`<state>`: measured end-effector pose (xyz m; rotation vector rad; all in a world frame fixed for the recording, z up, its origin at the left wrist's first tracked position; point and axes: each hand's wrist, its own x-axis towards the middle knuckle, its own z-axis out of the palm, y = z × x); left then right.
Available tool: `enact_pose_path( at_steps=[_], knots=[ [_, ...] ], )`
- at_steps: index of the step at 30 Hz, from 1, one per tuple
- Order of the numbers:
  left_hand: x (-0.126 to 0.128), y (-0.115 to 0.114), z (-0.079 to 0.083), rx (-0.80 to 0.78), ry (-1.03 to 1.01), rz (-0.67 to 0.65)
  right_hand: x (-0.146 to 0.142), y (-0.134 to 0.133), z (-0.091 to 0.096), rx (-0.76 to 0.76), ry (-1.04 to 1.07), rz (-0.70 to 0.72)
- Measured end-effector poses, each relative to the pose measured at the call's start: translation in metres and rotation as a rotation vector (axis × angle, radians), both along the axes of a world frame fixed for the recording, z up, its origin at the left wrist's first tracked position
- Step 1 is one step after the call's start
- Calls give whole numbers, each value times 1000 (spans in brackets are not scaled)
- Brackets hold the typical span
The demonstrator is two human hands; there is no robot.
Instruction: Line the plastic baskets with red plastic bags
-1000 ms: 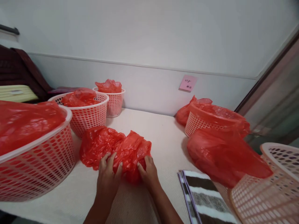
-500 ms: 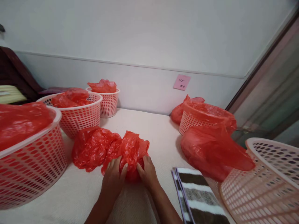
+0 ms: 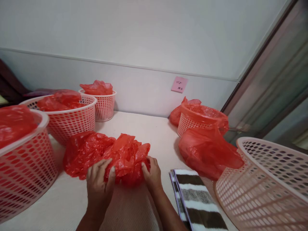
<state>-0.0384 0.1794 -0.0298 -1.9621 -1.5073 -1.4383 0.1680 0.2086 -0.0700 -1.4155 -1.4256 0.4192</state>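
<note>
Because the crumpled red plastic bag (image 3: 122,160) on the white counter (image 3: 141,122) looks light, soft and slippery, its gathered folds (image 3: 124,144) should hold best; left hand (image 3: 99,178) is spread against it, right hand (image 3: 152,175) curls at its edge, pinch unclear

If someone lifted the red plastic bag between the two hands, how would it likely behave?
The red plastic bag would probably sag and change shape, since its thin film lies in loose crumples. Its glossy surface suggests it may be slippery. Weight is hard to call: folds hide its inside.
</note>
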Motion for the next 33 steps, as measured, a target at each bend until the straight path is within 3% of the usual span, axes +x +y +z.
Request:
enact_pose_path(
  at_steps=[5,10,15,20,24,28,33],
  knots=[
    [-1,-5,3,155,9,-6,3,-1,5,49,54,-56],
    [-1,-3,-1,149,58,3,-4,-3,9,145,-11,16],
    [2,9,-23,-120,136,37,-24,0,4,100,-139,169],
    [5,28,-61,-489,65,-74,-47,6,-11,-66,-278,196],
    [11,38,-76,-586,37,-92,-58,10,-19,-142,-350,197],
    [14,40,-71,-632,-8,-95,-58,7,-13,-155,-382,187],
    [3,31,-49,-615,-34,-123,-46,-4,3,-96,-284,172]
  ],
)
